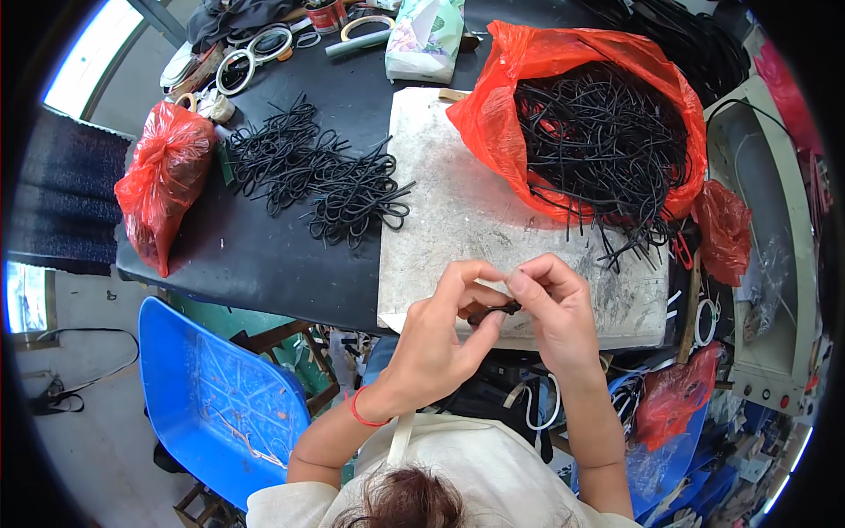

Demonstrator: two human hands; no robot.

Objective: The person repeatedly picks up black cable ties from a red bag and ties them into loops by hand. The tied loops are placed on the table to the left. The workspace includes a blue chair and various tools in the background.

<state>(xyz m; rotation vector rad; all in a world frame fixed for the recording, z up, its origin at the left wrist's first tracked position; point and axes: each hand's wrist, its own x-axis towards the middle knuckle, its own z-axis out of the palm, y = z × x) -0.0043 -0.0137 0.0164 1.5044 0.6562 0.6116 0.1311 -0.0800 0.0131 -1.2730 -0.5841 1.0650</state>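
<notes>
My left hand [440, 334] and my right hand [556, 312] meet above the near edge of a stained pale board [436, 189]. Between them is a short piece of black cord [497, 310], bunched or knotted; its exact form is partly hidden by my fingers. The left fingers curl around the cord, and the right thumb and forefinger pinch at its end. Beyond my right hand, an open red plastic bag [493, 97] holds a tangle of black cords [607, 132], some spilling onto the board. To the left lie piles of looped black cords [308, 167] on the black tabletop [264, 273].
A tied red bag [167, 180] sits at the table's left. Tape rolls [236, 72], a tin [326, 16] and a floral tissue pack [424, 40] stand at the back. A blue plastic chair [220, 396] is at lower left, and a grey machine casing [766, 246] at right.
</notes>
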